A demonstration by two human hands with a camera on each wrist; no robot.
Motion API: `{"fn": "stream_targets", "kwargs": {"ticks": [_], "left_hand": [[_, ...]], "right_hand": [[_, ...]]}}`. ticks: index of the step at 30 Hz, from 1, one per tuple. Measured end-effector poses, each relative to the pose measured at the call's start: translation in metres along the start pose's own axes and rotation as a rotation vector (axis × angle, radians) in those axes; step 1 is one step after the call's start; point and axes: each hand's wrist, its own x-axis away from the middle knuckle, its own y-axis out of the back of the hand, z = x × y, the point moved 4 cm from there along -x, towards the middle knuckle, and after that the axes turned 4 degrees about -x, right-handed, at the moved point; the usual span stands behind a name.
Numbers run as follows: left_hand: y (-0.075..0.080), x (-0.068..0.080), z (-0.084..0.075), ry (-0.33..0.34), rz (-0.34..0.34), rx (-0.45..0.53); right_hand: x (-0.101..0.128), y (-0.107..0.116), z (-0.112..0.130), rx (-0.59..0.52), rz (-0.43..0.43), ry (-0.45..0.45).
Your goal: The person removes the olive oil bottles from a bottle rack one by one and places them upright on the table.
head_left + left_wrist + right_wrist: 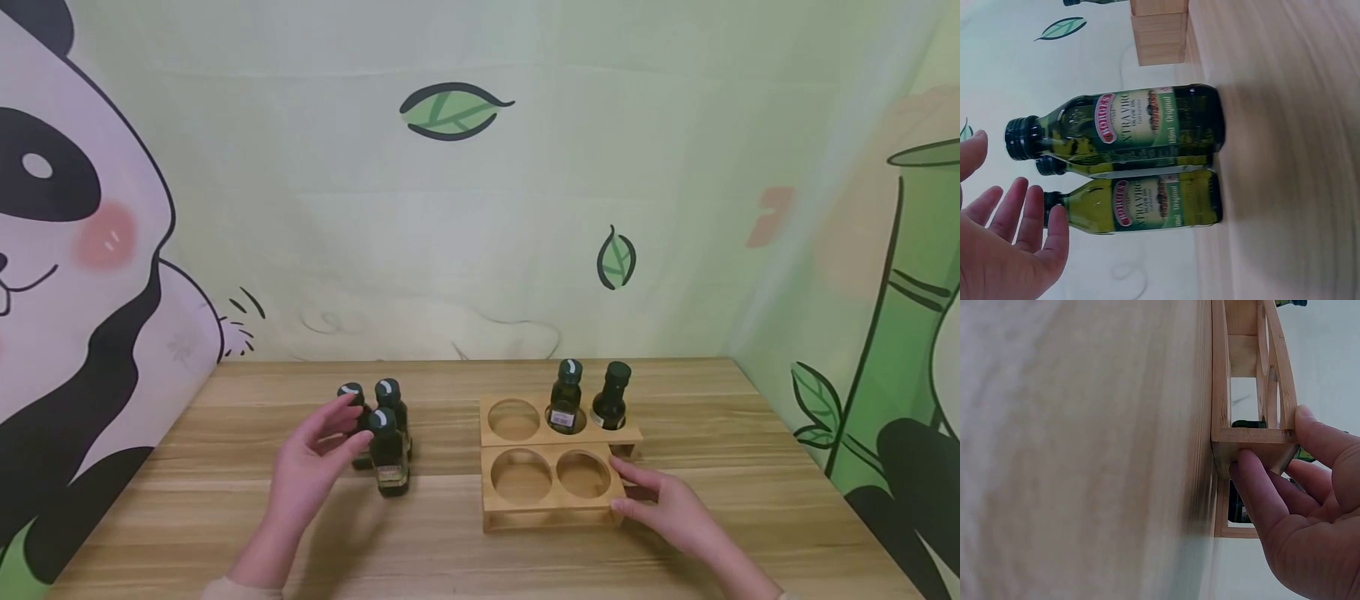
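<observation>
Three dark green olive oil bottles point(390, 454) stand grouped on the table, their labels facing the left wrist view. My left hand point(315, 462) is beside their caps, fingers spread and slightly bent, holding nothing. Its fingers overlap one bottle's cap in the left wrist view; whether they touch it, I cannot tell. A two-tier wooden rack point(551, 517) with round holes is to the right. My right hand point(667, 508) holds the rack's right front end, thumb at the top edge and fingers against the end panel point(1266, 454).
Two more bottles sit in the back tier: one with a price sticker point(564, 400) in the middle hole, another point(611, 400) in the right hole. The back left hole and both front holes hold nothing. A printed cloth backdrop point(480, 225) rises behind the wooden table point(420, 558).
</observation>
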Motion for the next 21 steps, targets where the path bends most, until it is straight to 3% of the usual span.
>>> {"fn": "stream_targets", "kwargs": {"ticks": [12, 21], "left_hand": [[0.0, 0.003, -0.021, -0.081, -0.108, 0.017], [-0.021, 0.007, -0.039, -0.195, -0.069, 0.06]], "right_hand": [[-0.001, 0.001, -0.001, 0.0, -0.001, 0.013], [0.0, 0.001, -0.001, 0.003, 0.009, 0.019]]}}
